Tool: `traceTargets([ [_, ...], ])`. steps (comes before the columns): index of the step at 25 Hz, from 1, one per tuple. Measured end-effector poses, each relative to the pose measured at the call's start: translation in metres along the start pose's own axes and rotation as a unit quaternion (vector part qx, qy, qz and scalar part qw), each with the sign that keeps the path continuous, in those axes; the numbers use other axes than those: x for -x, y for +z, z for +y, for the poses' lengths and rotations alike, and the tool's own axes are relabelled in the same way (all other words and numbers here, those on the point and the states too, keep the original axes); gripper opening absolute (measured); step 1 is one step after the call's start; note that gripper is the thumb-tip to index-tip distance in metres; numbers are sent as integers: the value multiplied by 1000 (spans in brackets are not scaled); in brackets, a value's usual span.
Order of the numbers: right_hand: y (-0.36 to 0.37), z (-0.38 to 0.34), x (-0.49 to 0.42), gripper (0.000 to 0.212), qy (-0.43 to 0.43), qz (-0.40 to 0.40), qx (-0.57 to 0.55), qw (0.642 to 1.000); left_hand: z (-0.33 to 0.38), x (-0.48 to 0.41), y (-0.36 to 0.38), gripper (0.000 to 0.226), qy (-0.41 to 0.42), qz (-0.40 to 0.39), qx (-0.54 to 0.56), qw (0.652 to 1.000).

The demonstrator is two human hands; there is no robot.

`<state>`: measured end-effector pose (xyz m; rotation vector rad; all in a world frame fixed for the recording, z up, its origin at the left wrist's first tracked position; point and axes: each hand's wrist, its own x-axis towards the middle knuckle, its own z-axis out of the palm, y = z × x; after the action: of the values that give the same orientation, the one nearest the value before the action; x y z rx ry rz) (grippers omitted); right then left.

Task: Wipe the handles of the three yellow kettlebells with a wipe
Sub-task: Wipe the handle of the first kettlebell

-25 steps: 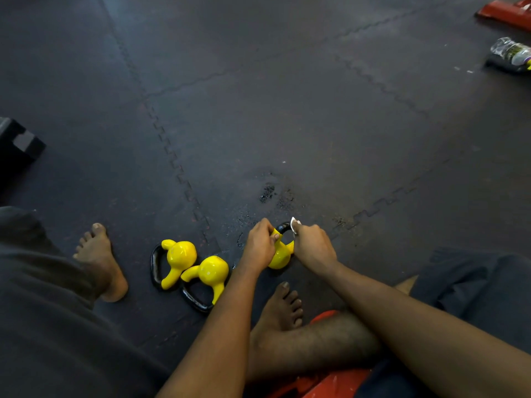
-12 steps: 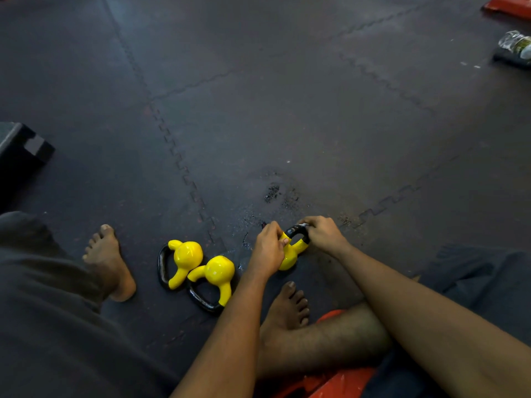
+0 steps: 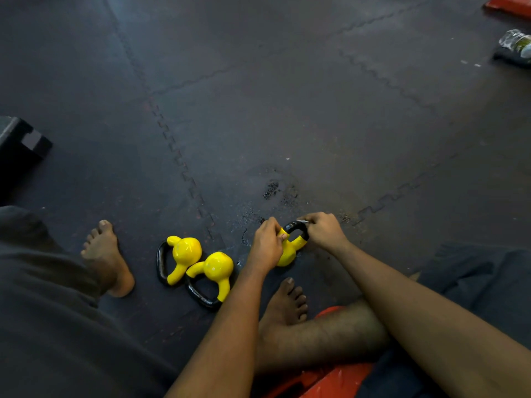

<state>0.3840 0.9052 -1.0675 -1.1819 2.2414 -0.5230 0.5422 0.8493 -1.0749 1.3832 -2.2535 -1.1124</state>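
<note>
Hands both closed, I see: left hand (image 3: 265,246) grips the kettlebell (image 3: 287,254), right hand (image 3: 325,232) curls round its handle (image 3: 292,226), which points toward upper right.

Each kettlebell (image 3: 185,251) wears a smooth, glossy yellow coat that catches the light, and each handle (image 3: 293,225) is glossy black. The floor mats (image 3: 287,110) look to us like matt, grainy rubber. Our shorts (image 3: 43,311) are matt dark cloth. The bottle (image 3: 515,41) is clear, crinkled plastic.
</note>
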Motion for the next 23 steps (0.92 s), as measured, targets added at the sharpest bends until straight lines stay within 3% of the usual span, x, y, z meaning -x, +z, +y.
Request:
traceTargets([
  [3,4,-7,5,42,-25,29,-29,999,-2,-4,-1,13,1,7,-3,1000],
  [9,8,11,2,32,60,-17,20,998,-1,-5,-1,14,-11,0,-5,1000],
  [16,16,-12,13,28,-69,100,71,990,-3,-10,-3,15,-20,7,6,1000],
  [23,15,4,4,26,28,31,52,998,1,-6,-6,12,-13,-4,-8,1000],
])
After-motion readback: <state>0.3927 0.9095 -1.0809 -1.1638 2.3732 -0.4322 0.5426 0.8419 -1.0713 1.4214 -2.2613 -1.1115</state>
